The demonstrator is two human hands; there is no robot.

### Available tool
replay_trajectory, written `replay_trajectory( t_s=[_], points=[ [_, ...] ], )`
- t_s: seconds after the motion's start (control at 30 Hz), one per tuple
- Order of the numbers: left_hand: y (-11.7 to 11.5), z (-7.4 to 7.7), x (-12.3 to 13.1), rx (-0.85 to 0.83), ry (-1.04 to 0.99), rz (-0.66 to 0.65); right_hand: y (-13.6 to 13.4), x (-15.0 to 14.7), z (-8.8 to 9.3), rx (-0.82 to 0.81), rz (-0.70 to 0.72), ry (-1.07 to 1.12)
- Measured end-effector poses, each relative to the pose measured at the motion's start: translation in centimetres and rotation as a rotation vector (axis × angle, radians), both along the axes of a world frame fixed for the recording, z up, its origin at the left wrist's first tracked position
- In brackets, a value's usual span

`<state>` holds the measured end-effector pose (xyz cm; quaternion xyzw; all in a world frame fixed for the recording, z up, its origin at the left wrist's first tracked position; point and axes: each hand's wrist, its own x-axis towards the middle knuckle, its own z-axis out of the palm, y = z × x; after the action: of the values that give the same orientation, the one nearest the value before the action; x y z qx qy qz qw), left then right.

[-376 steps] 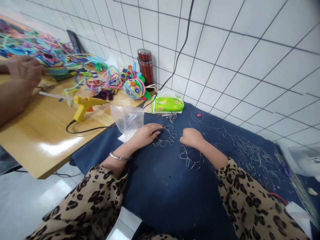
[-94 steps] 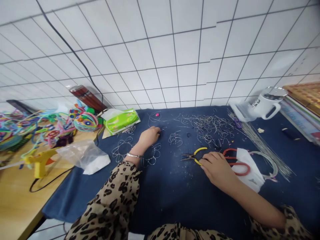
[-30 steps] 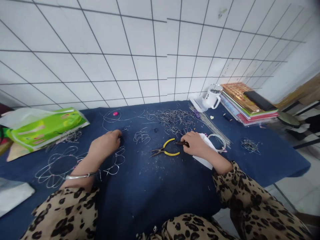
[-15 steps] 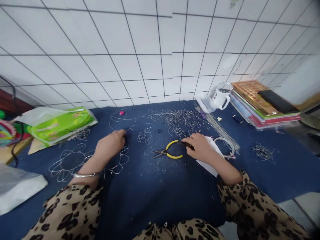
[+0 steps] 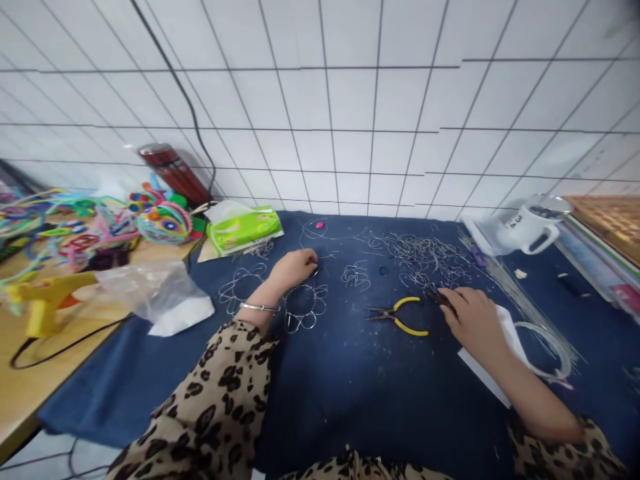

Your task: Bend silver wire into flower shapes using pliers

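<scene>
Above a flower-shaped wire loop (image 5: 306, 308), my left hand (image 5: 296, 268) is closed with its fingertips together; a small dark thing shows at them, too small to name. My right hand (image 5: 473, 319) rests on the blue cloth (image 5: 350, 387), its fingers wrapped round a dark-handled tool (image 5: 447, 300). Yellow-handled pliers (image 5: 400, 316) lie with their handles spread between my hands. Beyond them are a small bundle of curled wire (image 5: 356, 275) and a tangle of wire pieces (image 5: 425, 255). A second wire flower (image 5: 243, 283) lies left of my left wrist.
White paper (image 5: 493, 360), a wire coil (image 5: 560, 353) and straight wires (image 5: 520, 297) lie by my right forearm. A mug (image 5: 533, 227) and books (image 5: 607, 240) stand right. Left are a tissue pack (image 5: 245, 230), plastic bag (image 5: 165, 293), glue gun (image 5: 45, 300) and red flask (image 5: 173, 170).
The view has swung left, bringing the glue gun, flask and coloured strips into sight. Both hands stay at nearly the same places on the cloth.
</scene>
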<state>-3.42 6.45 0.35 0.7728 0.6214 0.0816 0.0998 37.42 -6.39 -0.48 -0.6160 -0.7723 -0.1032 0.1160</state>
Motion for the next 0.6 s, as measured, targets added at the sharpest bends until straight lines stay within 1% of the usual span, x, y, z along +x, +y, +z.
replay_trajectory(
  t_s=[0.03, 0.1, 0.2, 0.27, 0.37, 0.47, 0.6],
  points=[
    [0.0, 0.1, -0.3, 0.011, -0.011, -0.002, 0.0, -0.2, 0.1, 0.025, 0.003, 0.003],
    [-0.1, 0.4, -0.5, 0.03, -0.033, -0.016, -0.2, -1.0, 0.2, 0.037, 0.086, 0.021],
    [-0.3, 0.5, -0.4, 0.044, -0.057, -0.053, -0.7, -2.9, 0.3, -0.046, 0.267, 0.026],
    [-0.5, 0.5, -0.1, 0.044, -0.062, -0.073, -1.0, -4.2, 0.3, -0.118, 0.34, -0.021],
    [-0.6, 0.3, 0.5, 0.043, -0.055, -0.095, -1.0, -5.5, 0.3, -0.186, 0.363, -0.084],
    [-0.7, 0.1, 0.9, 0.045, -0.04, -0.108, -0.4, -5.9, 0.6, -0.215, 0.362, -0.119],
    [-0.6, -0.3, 1.2, 0.045, -0.025, -0.119, 0.5, -6.7, 1.6, -0.25, 0.353, -0.194]
  ],
)
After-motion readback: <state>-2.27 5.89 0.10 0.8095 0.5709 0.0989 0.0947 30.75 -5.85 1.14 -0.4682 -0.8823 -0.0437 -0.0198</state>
